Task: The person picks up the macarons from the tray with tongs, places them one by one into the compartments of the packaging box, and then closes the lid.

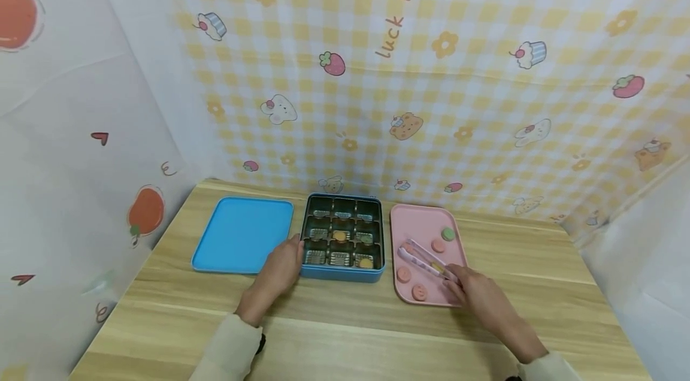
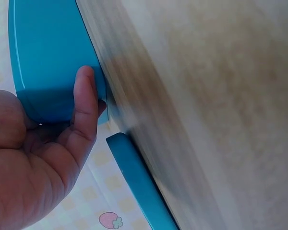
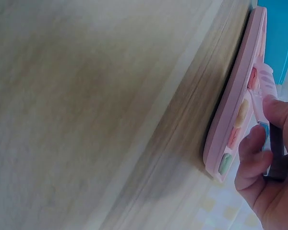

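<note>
In the head view my left hand (image 1: 281, 264) holds the front left corner of a blue box (image 1: 341, 274). A finger lies along the box wall in the left wrist view. The box has nine compartments, with an orange round cookie in the middle one and another at the front right. My right hand (image 1: 481, 296) grips pale pink tongs (image 1: 420, 262) over a pink tray (image 1: 423, 213). Their tips stand around a pink round cookie (image 1: 408, 247) on the tray. Under the tong arms lies a yellow cookie (image 1: 437, 267).
Other cookies lie on the tray: a green one (image 1: 448, 234) at the back right, a pink one (image 1: 438, 245) beside it, and two pink ones near the front left. A flat blue lid (image 1: 245, 231) lies left of the box. A patterned cloth (image 1: 366, 129) hangs behind the table.
</note>
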A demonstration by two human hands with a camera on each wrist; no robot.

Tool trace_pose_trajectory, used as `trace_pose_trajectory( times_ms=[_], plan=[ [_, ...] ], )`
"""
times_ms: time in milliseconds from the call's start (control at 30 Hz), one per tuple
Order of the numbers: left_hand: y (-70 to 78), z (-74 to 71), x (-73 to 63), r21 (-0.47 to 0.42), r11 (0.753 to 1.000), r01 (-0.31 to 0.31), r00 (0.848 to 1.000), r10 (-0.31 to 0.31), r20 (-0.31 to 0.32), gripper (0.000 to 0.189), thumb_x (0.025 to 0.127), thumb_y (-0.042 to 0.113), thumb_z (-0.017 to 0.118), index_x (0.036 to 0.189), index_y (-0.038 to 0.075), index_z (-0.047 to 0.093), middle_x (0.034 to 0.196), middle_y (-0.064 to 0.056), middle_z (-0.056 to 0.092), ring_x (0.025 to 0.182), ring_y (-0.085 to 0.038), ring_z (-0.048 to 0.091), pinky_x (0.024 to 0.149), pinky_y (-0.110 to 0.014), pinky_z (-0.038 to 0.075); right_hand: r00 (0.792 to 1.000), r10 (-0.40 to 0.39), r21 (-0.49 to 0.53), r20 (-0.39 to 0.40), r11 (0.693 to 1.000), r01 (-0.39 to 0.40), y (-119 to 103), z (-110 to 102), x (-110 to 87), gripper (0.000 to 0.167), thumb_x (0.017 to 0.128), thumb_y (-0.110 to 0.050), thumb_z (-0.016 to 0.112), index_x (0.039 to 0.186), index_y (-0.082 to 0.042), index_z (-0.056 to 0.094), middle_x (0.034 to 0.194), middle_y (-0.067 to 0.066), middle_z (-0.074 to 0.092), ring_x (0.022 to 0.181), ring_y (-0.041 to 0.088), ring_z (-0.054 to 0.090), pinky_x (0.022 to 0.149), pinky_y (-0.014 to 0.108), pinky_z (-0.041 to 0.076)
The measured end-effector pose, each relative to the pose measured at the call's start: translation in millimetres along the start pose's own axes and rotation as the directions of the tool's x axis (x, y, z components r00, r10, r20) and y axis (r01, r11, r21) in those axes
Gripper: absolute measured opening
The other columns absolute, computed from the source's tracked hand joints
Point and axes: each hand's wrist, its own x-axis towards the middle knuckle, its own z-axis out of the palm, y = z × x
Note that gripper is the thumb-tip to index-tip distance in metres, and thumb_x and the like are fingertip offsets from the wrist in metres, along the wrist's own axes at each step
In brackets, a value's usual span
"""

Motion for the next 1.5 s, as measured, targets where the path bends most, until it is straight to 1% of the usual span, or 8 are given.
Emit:
trace_pose_trajectory(
  times_ms=[200, 367, 600, 833, 1000, 1267, 1367, 1500],
  plan=[
    [-0.8, 2.0, 0.8, -0.004, 1.0, -0.004, 1.0, 0.004, -0.005, 0.037, 0.107, 0.014, 0.038, 0.124, -0.013, 0.056, 0.105, -0.026, 0.066, 0.104, -0.042, 0.063, 0.085, -0.052, 0.053, 0.999, -0.017, 0.017, -0.042, 1.0, 0.018, -1.7, 3.7, -1.4, 0.021, 0.09, -0.006, 0.071, 0.11, -0.002, 0.067, 0.076, -0.004, 0.056, 0.062, 0.003, 0.043, 0.053, 0.02, 0.039],
    [-0.6, 2.1, 2.0, -0.007, 1.0, 0.005, 1.0, -0.005, -0.009, 0.034, 0.108, 0.015, 0.038, 0.119, -0.009, 0.059, 0.091, -0.019, 0.065, 0.097, -0.038, 0.064, 0.08, -0.05, 0.054, 0.999, 0.004, 0.034, -0.037, 0.999, -0.003, -2.1, 5.1, -1.9, 0.023, 0.091, -0.005, 0.07, 0.113, -0.001, 0.066, 0.077, -0.003, 0.057, 0.062, 0.003, 0.043, 0.052, 0.02, 0.039],
    [1.0, 1.0, 0.9, -0.01, 1.0, 0.011, 1.0, -0.011, -0.001, 0.04, 0.108, 0.015, 0.038, 0.129, -0.015, 0.053, 0.115, -0.03, 0.064, 0.11, -0.044, 0.061, 0.09, -0.054, 0.052, 0.999, 0.009, 0.045, -0.036, 0.999, -0.007, -3.8, 3.9, -2.6, 0.019, 0.092, -0.005, 0.069, 0.11, -0.003, 0.065, 0.078, -0.004, 0.056, 0.065, 0.005, 0.046, 0.054, 0.022, 0.04],
    [1.4, 1.2, 0.1, -0.001, 1.0, 0.012, 1.0, -0.012, -0.004, 0.039, 0.108, 0.014, 0.038, 0.128, -0.015, 0.054, 0.112, -0.029, 0.065, 0.108, -0.043, 0.062, 0.087, -0.053, 0.053, 0.999, 0.03, 0.074, -0.038, 0.997, -0.027, -6.5, 0.0, -1.0, 0.019, 0.092, -0.008, 0.069, 0.11, -0.005, 0.065, 0.077, -0.006, 0.053, 0.063, 0.003, 0.043, 0.054, 0.02, 0.038],
    [2.1, 0.4, -0.3, -0.001, 1.0, 0.013, 1.0, -0.013, -0.002, 0.038, 0.107, 0.013, 0.038, 0.128, -0.015, 0.054, 0.11, -0.029, 0.065, 0.107, -0.042, 0.062, 0.086, -0.052, 0.053, 0.997, 0.003, 0.082, -0.075, 0.997, 0.003, -10.7, -3.2, 0.5, 0.022, 0.093, -0.011, 0.069, 0.114, -0.004, 0.065, 0.073, -0.009, 0.049, 0.06, 0.0, 0.04, 0.052, 0.02, 0.037],
    [1.7, 0.3, 0.9, -0.005, 1.0, 0.013, 1.0, -0.013, 0.0, 0.037, 0.107, 0.014, 0.038, 0.126, -0.013, 0.056, 0.103, -0.025, 0.066, 0.104, -0.04, 0.063, 0.084, -0.051, 0.054, 0.994, -0.023, 0.155, -0.109, 0.987, 0.04, -31.9, -13.4, 9.1, 0.021, 0.095, -0.016, 0.067, 0.115, -0.008, 0.065, 0.071, -0.011, 0.044, 0.057, -0.002, 0.036, 0.05, 0.019, 0.035],
    [0.6, 0.4, 0.8, -0.002, 1.0, 0.009, 1.0, -0.009, 0.001, 0.037, 0.107, 0.013, 0.038, 0.126, -0.014, 0.055, 0.104, -0.026, 0.066, 0.104, -0.041, 0.063, 0.085, -0.051, 0.054, 0.994, -0.044, 0.169, -0.105, 0.984, 0.062, -43.9, -17.0, 13.7, 0.017, 0.095, -0.015, 0.068, 0.11, -0.008, 0.065, 0.072, -0.012, 0.045, 0.058, -0.003, 0.038, 0.05, 0.019, 0.036],
    [1.1, -0.5, 0.2, -0.005, 1.0, 0.008, 1.0, -0.008, 0.004, 0.036, 0.107, 0.013, 0.039, 0.123, -0.013, 0.057, 0.095, -0.02, 0.066, 0.099, -0.039, 0.064, 0.081, -0.05, 0.054, 0.993, -0.065, 0.186, -0.098, 0.979, 0.083, -57.5, -16.4, 18.7, 0.013, 0.093, -0.012, 0.069, 0.105, -0.013, 0.064, 0.071, -0.013, 0.046, 0.058, -0.003, 0.039, 0.052, 0.019, 0.037]
  ],
)
